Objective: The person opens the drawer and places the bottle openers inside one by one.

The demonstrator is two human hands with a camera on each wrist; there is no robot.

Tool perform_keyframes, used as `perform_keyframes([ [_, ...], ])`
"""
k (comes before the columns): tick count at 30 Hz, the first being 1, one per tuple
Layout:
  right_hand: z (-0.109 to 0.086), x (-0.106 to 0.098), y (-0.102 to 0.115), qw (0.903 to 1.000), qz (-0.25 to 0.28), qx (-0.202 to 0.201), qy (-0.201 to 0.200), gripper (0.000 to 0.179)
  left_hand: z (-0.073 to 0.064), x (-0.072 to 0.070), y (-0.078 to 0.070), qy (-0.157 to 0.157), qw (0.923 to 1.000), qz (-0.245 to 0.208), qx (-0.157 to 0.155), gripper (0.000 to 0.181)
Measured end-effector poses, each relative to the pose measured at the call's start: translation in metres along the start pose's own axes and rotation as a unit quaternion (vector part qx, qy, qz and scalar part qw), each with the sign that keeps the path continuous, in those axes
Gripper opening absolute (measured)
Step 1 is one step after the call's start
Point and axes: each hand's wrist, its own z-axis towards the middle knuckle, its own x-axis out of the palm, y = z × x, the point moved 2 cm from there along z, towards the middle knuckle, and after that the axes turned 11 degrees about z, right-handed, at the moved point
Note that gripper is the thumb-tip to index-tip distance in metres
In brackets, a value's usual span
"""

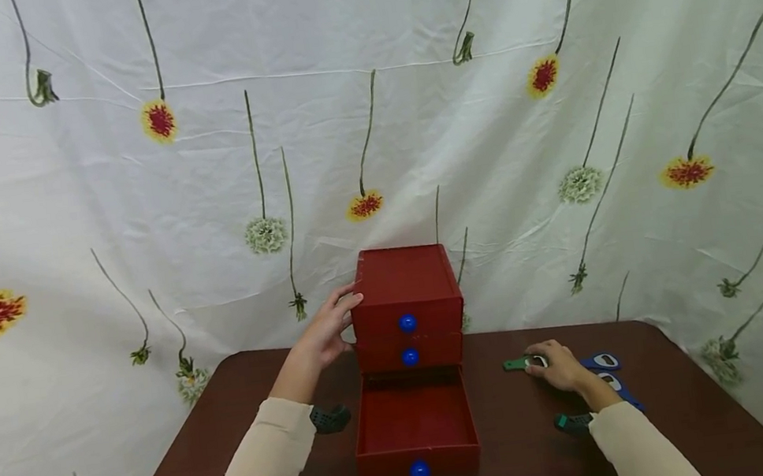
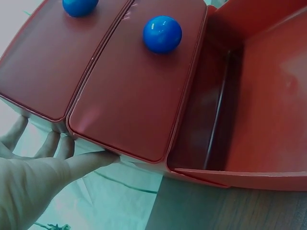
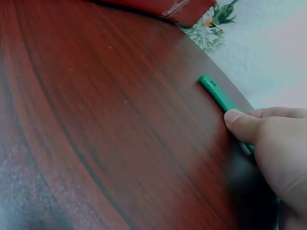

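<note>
A small red chest of drawers (image 1: 403, 275) with blue round knobs stands mid-table; its bottom drawer (image 1: 414, 417) is pulled out, with nothing visible inside. My left hand (image 1: 327, 330) rests against the chest's left side, fingers spread and fairly straight. The left wrist view shows that hand (image 2: 43, 167) touching the side beside the two closed drawers. To the right of the chest, my right hand (image 1: 558, 367) pinches a flat green tool (image 1: 515, 364) with a pale oval loop at its head. In the right wrist view the thumb lies on the green tool (image 3: 216, 92); the other fingers are mostly hidden.
Two similar blue tools (image 1: 601, 362) with pale oval loops lie on the dark wooden table (image 1: 523, 459), by the right wrist and forearm. Behind the table hangs a white flower-printed cloth (image 1: 368, 128). The drawer's blue knob (image 1: 420, 472) juts toward the front.
</note>
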Motion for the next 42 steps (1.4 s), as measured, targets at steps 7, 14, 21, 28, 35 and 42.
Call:
perform_keyframes([
  [7, 0.003, -0.002, 0.007, 0.9993, -0.012, -0.026, -0.024, 0.034, 0.0, 0.0, 0.0, -0.001, 1.0, -0.001, -0.006, 0.063],
  [14, 0.007, -0.011, 0.018, 0.9977, -0.004, -0.05, -0.046, 0.031, 0.002, 0.0, -0.002, 0.001, 1.0, 0.001, -0.005, 0.067],
  [21, 0.011, -0.016, 0.037, 0.9939, -0.036, -0.096, -0.041, 0.036, 0.002, 0.002, 0.0, -0.005, 1.0, 0.001, -0.007, 0.064],
  [28, 0.013, -0.019, 0.057, 0.9929, -0.046, -0.102, -0.04, 0.038, 0.002, 0.001, -0.001, -0.006, 1.0, 0.001, -0.006, 0.065],
  [35, 0.014, -0.015, 0.078, 0.9921, -0.025, -0.122, -0.018, 0.033, 0.001, -0.002, -0.001, -0.007, 1.0, 0.003, -0.004, 0.065],
  [42, 0.007, -0.013, 0.096, 0.9906, -0.022, -0.135, 0.007, 0.033, 0.0, 0.0, 0.0, -0.007, 1.0, 0.0, -0.001, 0.063],
])
